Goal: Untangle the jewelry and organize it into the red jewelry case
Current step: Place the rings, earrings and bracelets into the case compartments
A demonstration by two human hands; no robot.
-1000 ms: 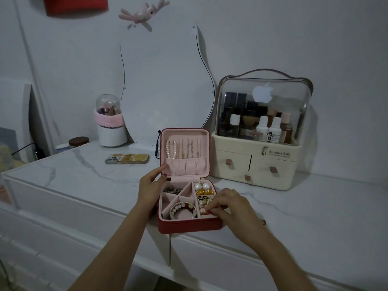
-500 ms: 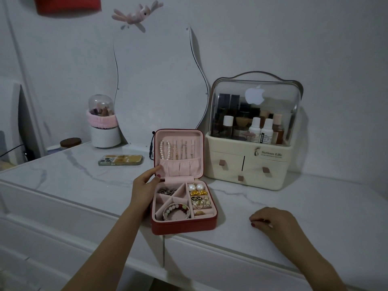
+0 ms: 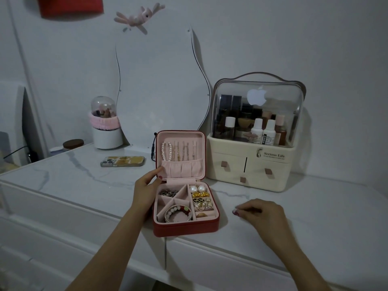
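The red jewelry case (image 3: 184, 226) sits open at the near edge of the white marble-look dresser top (image 3: 84, 173), its lid standing upright at the far side. The left hand (image 3: 144, 190) is against the case's left wall, the thumb reaching up to touch the lid's lower left corner by the gathered pink pocket (image 3: 182, 170); the fingers lie along the side of the case, and whether they grasp it or only rest there I cannot tell. The right hand (image 3: 262, 213) is down on the dresser top to the right of the case, apart from it, fingers curled loosely with the tips touching the surface and nothing visible in them.

In the lid hang a pearl strand (image 3: 167, 153) and several thin chains (image 3: 184, 153). In the tray, a dark metal piece (image 3: 169, 193) lies in the far left compartment, a beaded bracelet (image 3: 178, 212) in the near left one, and on the right 2 large pearl earrings (image 3: 197, 188), gold pieces (image 3: 201, 194) and small studs (image 3: 202, 203).

Farther back, a phone (image 3: 122, 161) lies flat to the left, and a cream cosmetics organizer (image 3: 251, 166) with a clear dome stands to the right.
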